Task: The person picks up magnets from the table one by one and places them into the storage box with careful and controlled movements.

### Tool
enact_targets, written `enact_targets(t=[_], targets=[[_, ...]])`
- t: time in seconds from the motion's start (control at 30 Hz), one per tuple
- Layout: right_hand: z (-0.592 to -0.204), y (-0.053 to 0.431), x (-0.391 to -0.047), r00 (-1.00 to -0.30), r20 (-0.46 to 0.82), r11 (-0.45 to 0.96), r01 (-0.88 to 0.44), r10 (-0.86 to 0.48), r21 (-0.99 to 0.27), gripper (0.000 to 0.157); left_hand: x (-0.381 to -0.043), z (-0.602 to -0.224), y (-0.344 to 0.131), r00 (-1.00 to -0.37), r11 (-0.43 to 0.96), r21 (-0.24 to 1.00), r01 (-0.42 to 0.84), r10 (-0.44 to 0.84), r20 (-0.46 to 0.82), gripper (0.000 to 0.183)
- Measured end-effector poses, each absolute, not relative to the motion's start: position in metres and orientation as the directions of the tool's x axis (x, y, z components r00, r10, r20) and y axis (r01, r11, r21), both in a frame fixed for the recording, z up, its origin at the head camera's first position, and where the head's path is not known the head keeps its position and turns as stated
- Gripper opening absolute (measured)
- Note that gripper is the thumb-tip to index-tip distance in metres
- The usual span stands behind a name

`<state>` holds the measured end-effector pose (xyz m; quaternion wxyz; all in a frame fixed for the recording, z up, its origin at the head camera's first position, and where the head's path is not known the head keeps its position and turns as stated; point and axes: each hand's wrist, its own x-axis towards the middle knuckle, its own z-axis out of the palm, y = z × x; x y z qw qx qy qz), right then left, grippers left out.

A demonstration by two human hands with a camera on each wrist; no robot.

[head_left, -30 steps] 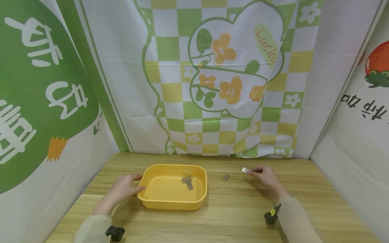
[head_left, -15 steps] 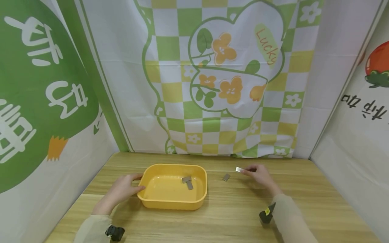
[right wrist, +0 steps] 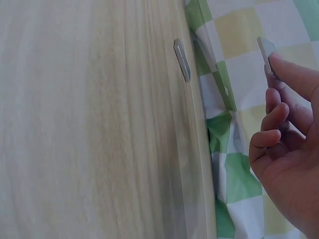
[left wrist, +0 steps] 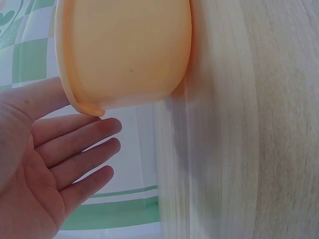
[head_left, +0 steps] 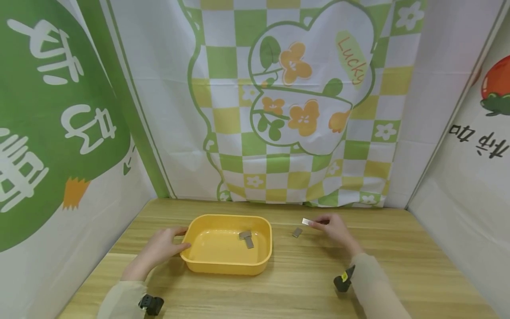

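A yellow plastic tub [head_left: 223, 268] stands on the table with two small flat grey metal pieces [head_left: 249, 242] inside, touching each other. At the tub's left end my left hand [head_left: 157, 250] holds the rim, thumb over the edge; in the left wrist view the other fingers of the left hand [left wrist: 65, 159] stretch out below the rim. My right hand [head_left: 334, 228] pinches a small flat silver metal piece [head_left: 307, 221] between thumb and fingers, raised off the table. Another such piece, the loose metal piece [right wrist: 182, 60], lies on the wood below it, right of the tub.
The wooden table [head_left: 311, 283] ends at a checkered fabric backdrop [head_left: 279, 168]. Printed cloth walls [head_left: 458, 190] close in both sides. Each wrist carries a small black camera [head_left: 151, 305].
My right hand has moved left with the metal piece, from right of the loose piece to just above it. My left hand and the tub have stayed in place.
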<state>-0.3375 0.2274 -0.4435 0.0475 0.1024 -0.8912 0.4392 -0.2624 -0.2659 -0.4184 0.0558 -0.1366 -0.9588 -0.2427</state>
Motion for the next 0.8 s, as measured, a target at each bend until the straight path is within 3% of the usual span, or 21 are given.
enact_targets(t=[0.8], targets=[[-0.431, 0.2, -0.338, -0.954, 0.199, 0.584, -0.296, -0.226, -0.756, 0.026, -0.262, -0.416, -0.266, -0.961, 0.85, 0.449, 0.277, 0.232, 0.153, 0.052]])
